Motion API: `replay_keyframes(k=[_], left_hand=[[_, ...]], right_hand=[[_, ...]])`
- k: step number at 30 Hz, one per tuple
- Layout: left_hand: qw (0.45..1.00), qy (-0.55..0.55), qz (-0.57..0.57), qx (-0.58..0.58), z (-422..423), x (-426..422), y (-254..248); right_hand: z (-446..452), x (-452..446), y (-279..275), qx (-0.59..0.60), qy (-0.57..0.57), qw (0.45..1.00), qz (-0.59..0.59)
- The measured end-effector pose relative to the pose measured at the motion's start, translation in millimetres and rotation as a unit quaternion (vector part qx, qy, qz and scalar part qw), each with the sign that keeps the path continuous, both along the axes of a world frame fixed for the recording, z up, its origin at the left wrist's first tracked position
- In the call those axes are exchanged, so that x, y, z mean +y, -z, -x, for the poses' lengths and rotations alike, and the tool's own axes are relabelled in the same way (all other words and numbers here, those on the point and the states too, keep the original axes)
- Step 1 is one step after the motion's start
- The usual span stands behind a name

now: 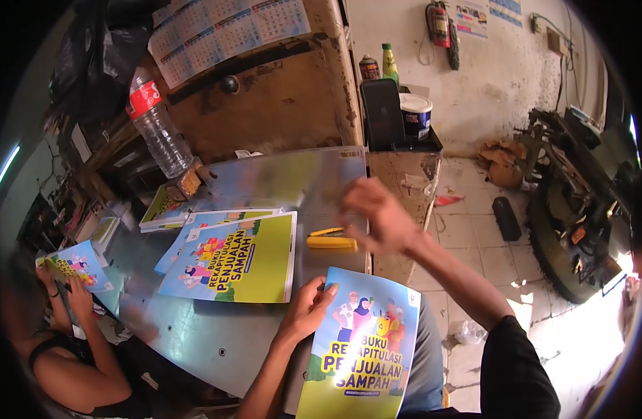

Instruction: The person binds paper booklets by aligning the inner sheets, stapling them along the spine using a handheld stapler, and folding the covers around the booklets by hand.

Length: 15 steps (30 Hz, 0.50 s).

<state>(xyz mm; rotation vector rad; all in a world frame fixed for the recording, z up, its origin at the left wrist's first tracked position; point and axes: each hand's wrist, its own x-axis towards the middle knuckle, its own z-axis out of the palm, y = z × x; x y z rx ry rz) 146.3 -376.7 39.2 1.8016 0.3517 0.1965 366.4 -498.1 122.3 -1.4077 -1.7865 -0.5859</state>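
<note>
My left hand (308, 307) is closed on the left edge of a booklet (366, 335) titled "Buku Rekapitulasi Penjualan Sampah", with a blue and green cover, resting over my lap. My right hand (382, 215) is raised at the table's right edge, fingers curled and blurred by motion; whether anything is between them cannot be made out. Just left of it lies a yellow tool (331, 240), its kind unclear. A stack of matching booklets (230, 258) lies on the metal table (195, 332). Behind the stack is a shiny, see-through-looking sheet (279, 178) with a barcode label.
At left, another person's hands (77, 297) hold a similar booklet (80, 265). A plastic bottle (160, 133) stands behind smaller booklet piles (164, 208). A wooden cabinet (279, 91) closes off the back. A phone (382, 112) and a tub (415, 115) stand right; machinery (572, 202) is on the floor.
</note>
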Motion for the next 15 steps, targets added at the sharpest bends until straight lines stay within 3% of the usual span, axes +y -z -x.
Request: replay_keyframes(k=[2,3,5,7,9,11,13,15], left_hand=[[0.999,0.031,0.015,-0.005,1.1,1.7,3.3],[0.999,0.032,0.013,-0.003,0.3,1.7,7.2],[0.986,-0.006,-0.122,-0.111,0.0,-0.6,17.3],[0.989,-0.01,-0.094,-0.117,3.8,1.3,17.1],[0.991,-0.012,-0.129,0.014,3.1,4.6,11.4],[0.996,-0.028,-0.087,-0.015,3.1,2.3,20.7],[0.989,-0.014,-0.143,-0.041,-1.5,12.5,40.0],[0.984,-0.015,-0.175,-0.009,1.6,12.2,38.1]], right_hand=[[34.5,21.9,5.3,-0.078,-0.01,0.996,0.035],[52.1,34.7,6.6,-0.062,-0.026,0.996,0.054],[74.0,58.6,7.5,-0.047,-0.044,0.995,0.08],[91.2,80.7,5.8,-0.009,-0.1,0.976,0.194],[108.9,97.2,4.8,-0.012,-0.097,0.968,0.23],[118.2,111.9,-1.3,-0.013,-0.094,0.96,0.265],[127.3,125.6,-8.5,0.02,-0.1,0.893,0.439],[138.3,137.0,-7.2,0.009,-0.079,0.895,0.439]])
